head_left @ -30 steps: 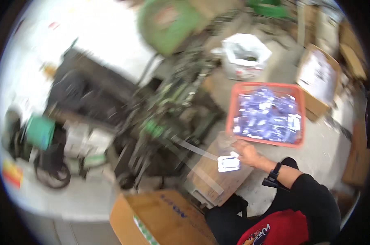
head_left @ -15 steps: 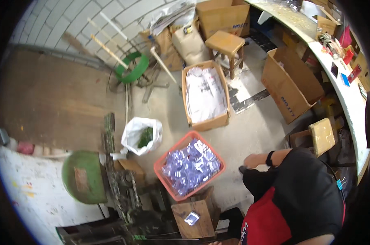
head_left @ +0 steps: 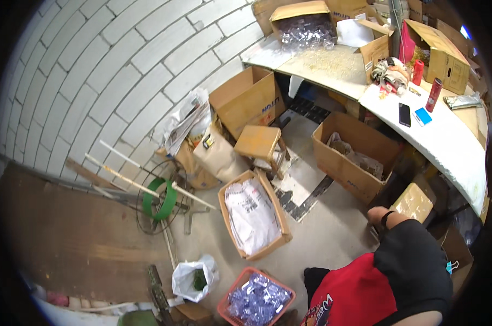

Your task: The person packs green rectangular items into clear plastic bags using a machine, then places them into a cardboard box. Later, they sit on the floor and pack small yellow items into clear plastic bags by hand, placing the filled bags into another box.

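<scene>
We're watching the right hand (head_left: 375, 215) hovering beside the yellow-topped stool (head_left: 414, 202), which is sitting just to its right; whether they're touching, we aren't able to tell. The fingers are blurring, so we can't tell if they're spread or pressed together, and we're seeing nothing in their grip; the left hand is staying out of view. That low arm is probably hanging loose, judging by its line beside the body. Down to the hand's left, a red basket (head_left: 224, 309) is holding clear purplish packets (head_left: 259, 299), its open top likely keeping them easy to pick from. Farther left of the hand, an open carton (head_left: 281, 247) is cradling white sacks (head_left: 251, 214), seemingly stacked flat to fit. Now we're looking past the hand: a big open box (head_left: 341, 171) is standing just ahead, blocking the straight way to the white desk (head_left: 452, 146), where a dark phone (head_left: 404, 114) and a red canister (head_left: 434, 96) are lying and standing. The stool is crowding the hand's right side too, while a wooden stool (head_left: 258, 142) is waiting well ahead and to its left.
</scene>
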{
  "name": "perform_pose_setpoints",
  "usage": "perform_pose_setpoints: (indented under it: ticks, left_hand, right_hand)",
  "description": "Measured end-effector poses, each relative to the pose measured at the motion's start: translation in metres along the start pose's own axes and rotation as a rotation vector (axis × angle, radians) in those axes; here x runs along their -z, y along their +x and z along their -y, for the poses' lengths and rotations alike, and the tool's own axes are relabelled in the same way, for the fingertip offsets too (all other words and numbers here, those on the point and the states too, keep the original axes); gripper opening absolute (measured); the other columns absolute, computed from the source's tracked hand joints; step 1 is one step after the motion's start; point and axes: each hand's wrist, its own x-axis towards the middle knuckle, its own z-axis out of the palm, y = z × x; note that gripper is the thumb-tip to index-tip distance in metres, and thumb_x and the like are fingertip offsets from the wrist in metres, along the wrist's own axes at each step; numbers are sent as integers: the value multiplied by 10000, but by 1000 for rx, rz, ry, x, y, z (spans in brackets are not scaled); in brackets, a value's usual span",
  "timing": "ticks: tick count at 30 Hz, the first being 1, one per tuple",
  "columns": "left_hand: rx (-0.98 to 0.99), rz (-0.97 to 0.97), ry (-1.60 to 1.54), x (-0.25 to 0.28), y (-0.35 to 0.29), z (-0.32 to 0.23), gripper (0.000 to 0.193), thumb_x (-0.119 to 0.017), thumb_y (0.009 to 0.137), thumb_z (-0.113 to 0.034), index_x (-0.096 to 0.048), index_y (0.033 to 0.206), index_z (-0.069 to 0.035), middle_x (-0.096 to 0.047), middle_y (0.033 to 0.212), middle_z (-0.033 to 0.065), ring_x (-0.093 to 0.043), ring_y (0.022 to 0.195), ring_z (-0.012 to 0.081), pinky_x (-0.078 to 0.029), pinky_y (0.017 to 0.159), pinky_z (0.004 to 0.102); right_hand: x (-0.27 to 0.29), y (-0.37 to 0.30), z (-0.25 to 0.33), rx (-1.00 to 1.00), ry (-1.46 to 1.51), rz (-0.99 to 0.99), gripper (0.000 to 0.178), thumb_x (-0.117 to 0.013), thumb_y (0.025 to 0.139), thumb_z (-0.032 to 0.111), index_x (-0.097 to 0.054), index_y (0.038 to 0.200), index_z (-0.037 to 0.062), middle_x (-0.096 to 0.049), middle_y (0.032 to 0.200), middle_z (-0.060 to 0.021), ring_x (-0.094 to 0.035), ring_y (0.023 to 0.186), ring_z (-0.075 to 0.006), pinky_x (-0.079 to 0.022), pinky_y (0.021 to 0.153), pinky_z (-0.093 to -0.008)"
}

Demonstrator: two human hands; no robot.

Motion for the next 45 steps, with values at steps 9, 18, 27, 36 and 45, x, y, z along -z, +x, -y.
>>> perform_pose_setpoints:
  ticks: [9,18,27,36,45]
  left_hand:
    - [-59,128,106,-163,121,-106,317,-527,915,-144,-490,1188,10,-579,1081,178,-585,940,259,-501,779,398]
    - [-166,294,395,-415,231,-270,337,-527,915,-158,-480,1192,29,-568,1115,193,-581,986,273,-501,825,416]
    - [-57,735,783,-698,361,-320,266,-534,915,-214,-533,1094,-17,-635,1003,113,-618,813,183,-500,618,281]
    - [119,745,891,-818,372,-338,268,-503,939,-266,-555,1075,-41,-634,1020,99,-602,892,166,-491,726,281]
    - [54,955,1078,-1055,412,-398,294,-496,943,-275,-548,1099,-31,-630,1033,109,-601,923,184,-493,760,290]
  right_hand:
    - [136,151,76,529,107,-181,280,-530,735,180,-664,971,110,-656,896,-162,-612,884,-361,-483,781,-449]
    - [301,185,-89,-233,685,-1315,365,-571,802,153,-521,1147,42,-547,1159,-197,-504,1109,-357,-433,924,-422]
    - [403,298,-278,-762,633,-1394,558,-571,765,97,-396,1282,-19,-398,1345,-197,-341,1286,-347,-300,1068,-399]
    - [520,411,-213,-814,725,-1253,616,-571,795,185,-346,1299,-88,-309,1393,-265,-234,1340,-377,-203,1106,-440]
    - [562,452,-380,-746,638,-1464,703,-584,693,47,-354,1356,11,-325,1426,-176,-245,1355,-319,-204,1109,-425]
